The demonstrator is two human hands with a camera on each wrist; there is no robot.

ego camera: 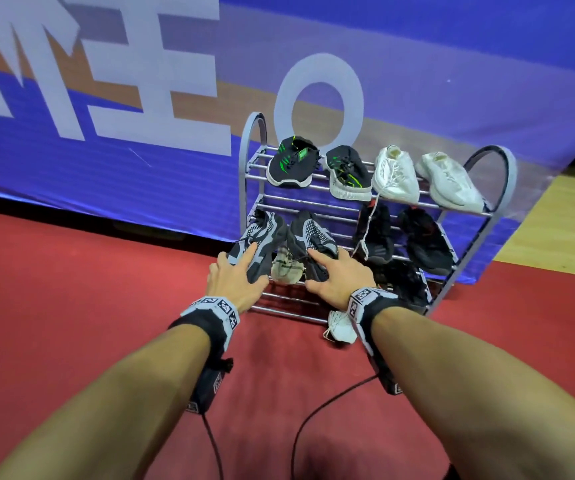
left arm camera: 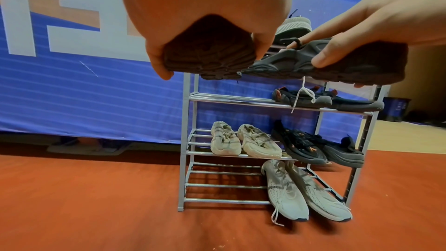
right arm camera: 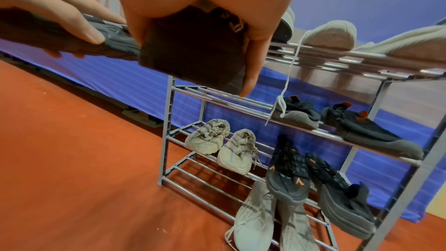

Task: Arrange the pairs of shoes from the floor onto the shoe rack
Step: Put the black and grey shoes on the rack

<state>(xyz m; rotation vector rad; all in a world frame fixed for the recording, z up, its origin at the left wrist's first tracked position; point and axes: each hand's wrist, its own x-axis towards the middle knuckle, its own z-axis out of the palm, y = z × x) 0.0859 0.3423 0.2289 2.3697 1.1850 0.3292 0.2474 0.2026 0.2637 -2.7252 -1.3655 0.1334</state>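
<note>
I hold a pair of grey-and-black mesh shoes in the air in front of the grey metal shoe rack, over the left half of its second tier. My left hand grips the left shoe at its heel. My right hand grips the right shoe the same way, thumb and fingers round the heel. Both toes point toward the rack. The two shoes lie side by side, close together.
The top tier carries a black-green pair and a white pair. A black-red pair fills the second tier's right half. Lower down sit a beige pair, a black-orange pair and a light grey pair. Red carpet lies all around, with a blue banner behind.
</note>
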